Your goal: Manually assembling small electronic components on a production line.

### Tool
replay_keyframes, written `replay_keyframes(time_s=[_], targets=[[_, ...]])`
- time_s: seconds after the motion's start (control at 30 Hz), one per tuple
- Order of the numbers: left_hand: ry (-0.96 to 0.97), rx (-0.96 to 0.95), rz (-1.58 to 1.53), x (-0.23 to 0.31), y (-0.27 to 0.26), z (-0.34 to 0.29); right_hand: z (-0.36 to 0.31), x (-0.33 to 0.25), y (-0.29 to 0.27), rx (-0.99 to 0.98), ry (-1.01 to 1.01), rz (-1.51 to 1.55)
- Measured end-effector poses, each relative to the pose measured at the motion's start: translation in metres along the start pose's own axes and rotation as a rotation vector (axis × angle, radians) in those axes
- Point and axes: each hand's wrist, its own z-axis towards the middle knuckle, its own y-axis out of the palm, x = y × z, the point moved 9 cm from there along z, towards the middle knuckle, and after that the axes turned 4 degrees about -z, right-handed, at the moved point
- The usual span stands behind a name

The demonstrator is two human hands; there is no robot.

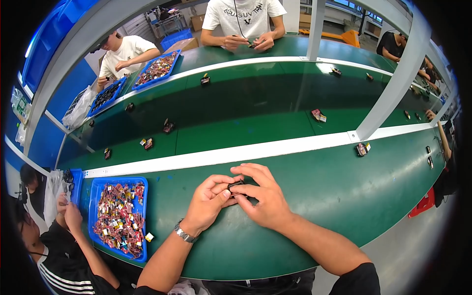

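Close together above the green work table (pixel 314 196), my two hands hold one small black part (pixel 238 185); its exact kind is mostly hidden by my fingers. My left hand (pixel 212 196), with a metal watch (pixel 185 232) on its wrist, pinches the part from the left. From the right, my right hand (pixel 261 194) grips it between thumb and fingers, some of its other fingers reaching over the top. To the left of my forearm stands a blue tray (pixel 145 196) heaped with small wired parts (pixel 115 221) in pink, white and yellow.
Behind a white rail (pixel 211 156) runs a dark green conveyor belt (pixel 236 128) with scattered small assemblies, including one (pixel 318 115). Another assembly (pixel 362 149) lies by the rail at right. Co-workers sit at left and across; a grey post (pixel 393 83) rises at right.
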Motion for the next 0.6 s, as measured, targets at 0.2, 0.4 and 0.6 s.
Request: replay_keyframes(time_s=[0.2, 0.4, 0.6], targets=[[0.025, -0.009, 0.000, 0.001, 0.002, 0.000, 0.000, -0.007, -0.001, 0.027, -0.034, 0.002], [0.112, -0.059, -0.097, 0.006, 0.000, 0.002, 0.005, -0.018, -0.007, 0.033, -0.119, -0.090], [0.079, -0.065, -0.102, 0.003, 0.004, 0.001, 0.002, -0.012, -0.011, 0.086, -0.118, -0.084]])
